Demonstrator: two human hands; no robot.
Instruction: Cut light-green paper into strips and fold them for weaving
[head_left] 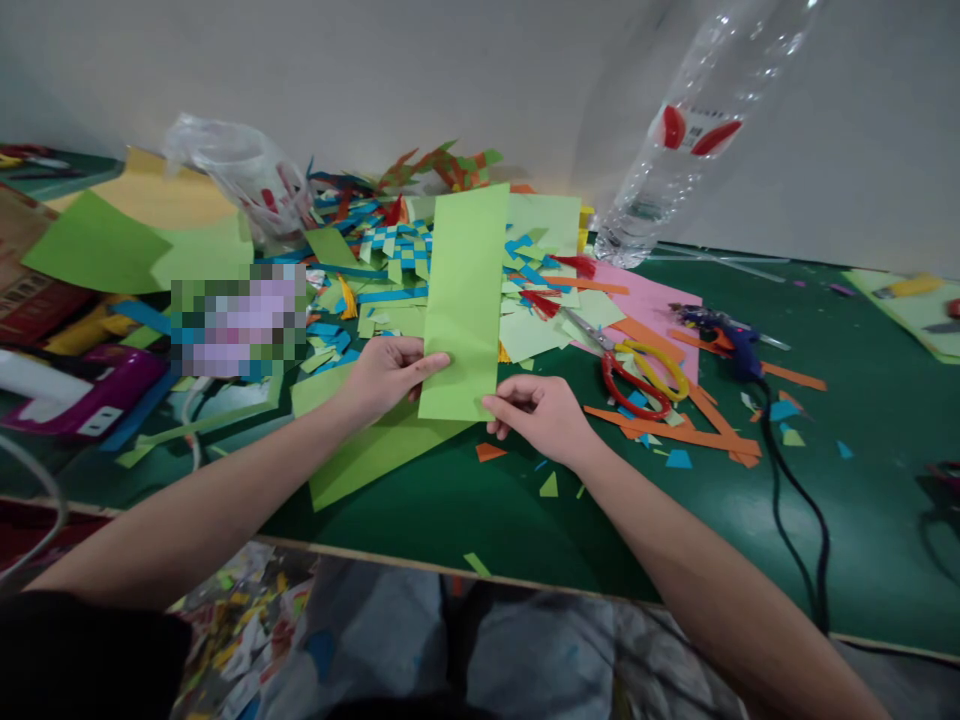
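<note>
A light green strip of paper (pixel 466 300) stands upright in front of me, held above the table. My left hand (pixel 394 375) pinches its left edge near the bottom, thumb on the front face. At the lower right corner, my right hand (pixel 536 410) grips it between thumb and fingers. Beneath lies a larger green sheet (pixel 360 465), partly hidden by my left arm and the strip. To the right of my right hand rest scissors (pixel 641 380) with one red and one yellow handle loop.
Paper scraps and woven blue-green pieces (pixel 397 245) are heaped behind the strip. A clear plastic bottle (pixel 675 150) leans at the back. A blue glue gun (pixel 742 350) trails a black cable (pixel 795 490) over the green table (pixel 885 520). A bagged cup (pixel 255 180) stands left.
</note>
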